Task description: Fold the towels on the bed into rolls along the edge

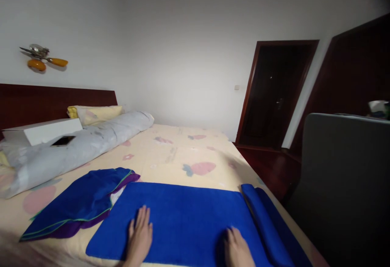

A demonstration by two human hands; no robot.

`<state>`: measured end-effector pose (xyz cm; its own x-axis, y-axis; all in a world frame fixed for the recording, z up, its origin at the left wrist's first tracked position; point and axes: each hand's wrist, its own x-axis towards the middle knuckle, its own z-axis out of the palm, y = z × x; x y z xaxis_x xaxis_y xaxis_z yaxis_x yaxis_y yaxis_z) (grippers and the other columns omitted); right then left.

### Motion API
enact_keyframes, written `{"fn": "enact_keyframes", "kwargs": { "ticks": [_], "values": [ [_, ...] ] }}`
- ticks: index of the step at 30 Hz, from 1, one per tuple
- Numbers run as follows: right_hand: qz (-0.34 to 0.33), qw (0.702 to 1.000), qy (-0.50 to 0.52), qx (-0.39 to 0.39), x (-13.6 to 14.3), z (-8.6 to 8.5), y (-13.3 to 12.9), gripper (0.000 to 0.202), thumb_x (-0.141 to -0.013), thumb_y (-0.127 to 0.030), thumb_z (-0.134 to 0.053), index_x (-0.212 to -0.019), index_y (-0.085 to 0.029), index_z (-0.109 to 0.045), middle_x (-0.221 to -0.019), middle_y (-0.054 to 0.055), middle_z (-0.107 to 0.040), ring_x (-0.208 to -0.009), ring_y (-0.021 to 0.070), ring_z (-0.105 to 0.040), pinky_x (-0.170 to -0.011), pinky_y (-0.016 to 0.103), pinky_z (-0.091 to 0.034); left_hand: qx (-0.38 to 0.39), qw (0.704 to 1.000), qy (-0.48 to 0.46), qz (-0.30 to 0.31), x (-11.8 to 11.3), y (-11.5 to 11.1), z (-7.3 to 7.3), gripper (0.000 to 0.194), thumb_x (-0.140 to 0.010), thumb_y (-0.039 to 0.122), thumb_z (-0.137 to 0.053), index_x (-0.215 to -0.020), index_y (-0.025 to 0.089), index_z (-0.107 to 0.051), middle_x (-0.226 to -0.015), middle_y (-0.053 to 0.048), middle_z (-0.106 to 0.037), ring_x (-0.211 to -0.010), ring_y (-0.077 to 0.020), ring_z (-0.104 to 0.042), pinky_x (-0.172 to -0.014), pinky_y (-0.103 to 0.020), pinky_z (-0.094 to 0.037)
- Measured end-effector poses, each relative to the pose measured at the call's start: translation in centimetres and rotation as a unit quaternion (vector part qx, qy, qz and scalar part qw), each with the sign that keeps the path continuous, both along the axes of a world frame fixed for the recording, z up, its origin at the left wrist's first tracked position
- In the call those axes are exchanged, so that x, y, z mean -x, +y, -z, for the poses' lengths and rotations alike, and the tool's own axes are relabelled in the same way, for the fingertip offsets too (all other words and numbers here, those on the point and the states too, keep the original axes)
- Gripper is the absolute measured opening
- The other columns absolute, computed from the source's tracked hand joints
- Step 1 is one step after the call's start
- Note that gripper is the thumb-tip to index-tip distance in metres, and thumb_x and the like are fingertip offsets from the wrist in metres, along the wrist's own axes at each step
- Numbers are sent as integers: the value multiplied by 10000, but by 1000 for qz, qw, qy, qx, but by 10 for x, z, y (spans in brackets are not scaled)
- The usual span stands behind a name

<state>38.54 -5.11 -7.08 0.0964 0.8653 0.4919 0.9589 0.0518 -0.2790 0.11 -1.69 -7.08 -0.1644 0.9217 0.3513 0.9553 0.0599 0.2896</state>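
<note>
A blue cloth mat (185,218) lies spread on the bed, with a rounded blue roll or fold (265,226) along its right side. On the left part of the mat rests my left hand (140,234), open, palm down with its fingers stretched forward. My right hand (237,246) is on the right part, palm down, fingers extended and slightly bent, holding nothing that shows. Left of the mat, a loosely folded blue and purple cloth (82,202) with green edging lies close to its edge.
The bed (198,149) has a strawberry-patterned sheet. A grey rolled quilt (100,137) carries a phone (63,140), beside a white box (51,131). Behind are a pillow (97,114) and headboard (55,98). At the right stand a dark chair back (344,177) and a door (274,96).
</note>
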Motion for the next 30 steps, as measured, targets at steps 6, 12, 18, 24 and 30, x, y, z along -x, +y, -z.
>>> {"fn": "enact_keyframes", "kwargs": {
  "ticks": [6, 12, 18, 24, 30],
  "values": [
    [-221, 969, 5, 114, 121, -44, 78, 573, -896, -152, -261, -1447, -140, -419, -1508, 82, -419, -1410, 168, -349, -1158, 351, -324, 122, 959, 36, 254, -121, 55, -35, 623, -910, 170, -233, -1530, 228, -250, -1599, 10, -228, -1472, -114, -182, -1197, -337, -176],
    [-143, 971, -18, 189, 79, -51, 126, 588, -943, -453, -323, -1453, -174, -410, -1547, 92, -338, -1448, 220, -272, -1189, 430, -217, 152, 976, 43, 149, -73, 107, -47, 562, -954, 404, -244, -1492, 280, -350, -1592, -24, -251, -1474, -209, -207, -1182, -492, -172],
    [-7, 976, -26, 218, -39, -42, 138, 641, -920, -479, -313, -1468, -155, -381, -1559, 121, -311, -1458, 261, -244, -1184, 488, -181, 178, 983, 35, -13, 47, 117, -51, 603, -957, 429, -216, -1516, 217, -290, -1604, -87, -203, -1477, -261, -189, -1155, -554, -171],
    [53, 986, -24, 157, -103, -18, 138, 674, -901, -479, -311, -1404, -57, -463, -1505, 170, -413, -1411, 258, -356, -1159, 385, -282, 135, 983, 43, -118, 98, 112, -41, 585, -963, 419, -212, -1493, 208, -340, -1591, -93, -259, -1473, -224, -214, -1147, -526, -196],
    [42, 996, -71, 15, -75, -43, 124, 481, -816, -270, -380, -1152, -103, -681, -1261, 174, -652, -1264, 330, -538, -1097, 491, -369, 104, 985, 110, -79, 66, 107, -49, 526, -952, 264, -237, -1385, 142, -510, -1540, -149, -359, -1446, -235, -291, -1124, -556, -215]
  ]
}}
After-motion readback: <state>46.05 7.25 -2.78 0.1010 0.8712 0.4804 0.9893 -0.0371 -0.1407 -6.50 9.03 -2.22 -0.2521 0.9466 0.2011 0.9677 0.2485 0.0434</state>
